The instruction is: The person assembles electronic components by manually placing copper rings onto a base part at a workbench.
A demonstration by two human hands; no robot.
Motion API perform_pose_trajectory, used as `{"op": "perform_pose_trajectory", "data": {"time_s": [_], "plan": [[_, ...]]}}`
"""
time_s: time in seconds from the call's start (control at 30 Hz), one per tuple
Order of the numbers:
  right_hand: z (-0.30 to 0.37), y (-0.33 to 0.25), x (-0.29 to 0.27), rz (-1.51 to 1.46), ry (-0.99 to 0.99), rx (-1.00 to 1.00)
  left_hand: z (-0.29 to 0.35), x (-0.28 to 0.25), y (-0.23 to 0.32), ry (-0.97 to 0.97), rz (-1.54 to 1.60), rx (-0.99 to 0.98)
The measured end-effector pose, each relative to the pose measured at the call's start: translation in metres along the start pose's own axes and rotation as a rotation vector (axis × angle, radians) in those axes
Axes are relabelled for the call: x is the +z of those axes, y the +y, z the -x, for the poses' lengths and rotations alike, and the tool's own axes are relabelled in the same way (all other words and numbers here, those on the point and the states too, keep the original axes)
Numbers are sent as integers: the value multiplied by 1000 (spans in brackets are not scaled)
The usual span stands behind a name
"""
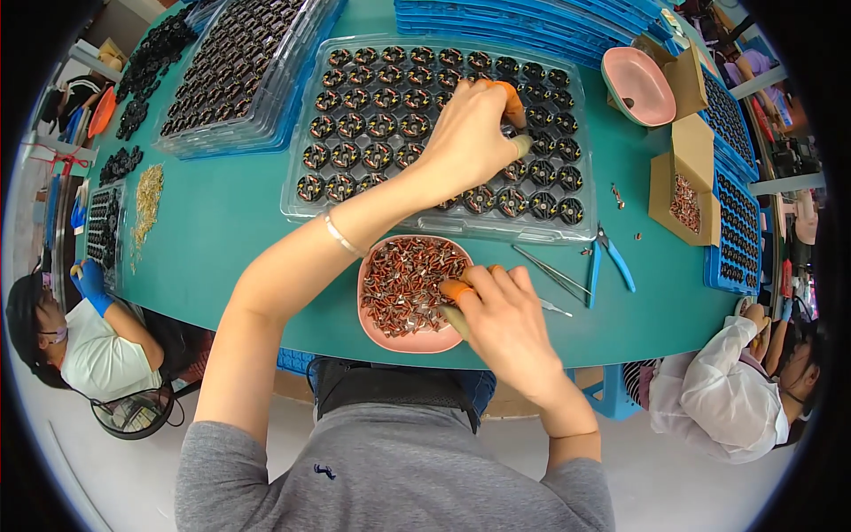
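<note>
My left hand (479, 133) reaches over a clear plastic tray (550, 232) filled with rows of round black parts (351, 126) with small coloured wires or pieces inside. Its fingers are curled together at the tray's right half, with an orange finger cot showing; whatever is between them is hidden. At the table's near edge, my right hand (510, 324) dips its fingertips into a pink bowl (410, 343) heaped with small red-brown components (403, 288) with silvery ends. Thumb and forefinger, wearing finger cots, are pinched at the heap's right side; I cannot make out what they grip.
Right of the bowl lie metal tweezers (557, 273) and blue-handled cutters (618, 263). Beyond are a cardboard box (709, 164) of components and another pink bowl (658, 90). Stacked filled trays (232, 71) and blue trays (505, 22) stand behind. Co-workers sit at both sides.
</note>
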State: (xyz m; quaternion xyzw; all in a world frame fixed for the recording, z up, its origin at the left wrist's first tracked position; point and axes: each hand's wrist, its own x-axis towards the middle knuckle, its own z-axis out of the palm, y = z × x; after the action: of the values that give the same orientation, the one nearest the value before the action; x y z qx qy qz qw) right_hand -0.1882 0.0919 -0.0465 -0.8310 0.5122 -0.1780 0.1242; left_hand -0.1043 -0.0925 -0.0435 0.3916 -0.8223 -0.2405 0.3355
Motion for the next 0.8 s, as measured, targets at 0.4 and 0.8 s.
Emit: {"op": "perform_pose_trajectory", "data": {"time_s": [0.4, 0.8], "plan": [[7, -13, 14, -1167, 305, 566, 136, -83, 28, -159, 549, -269], [7, -28, 10, -1096, 338, 469, 187, -62, 38, -150, 799, -419]]}}
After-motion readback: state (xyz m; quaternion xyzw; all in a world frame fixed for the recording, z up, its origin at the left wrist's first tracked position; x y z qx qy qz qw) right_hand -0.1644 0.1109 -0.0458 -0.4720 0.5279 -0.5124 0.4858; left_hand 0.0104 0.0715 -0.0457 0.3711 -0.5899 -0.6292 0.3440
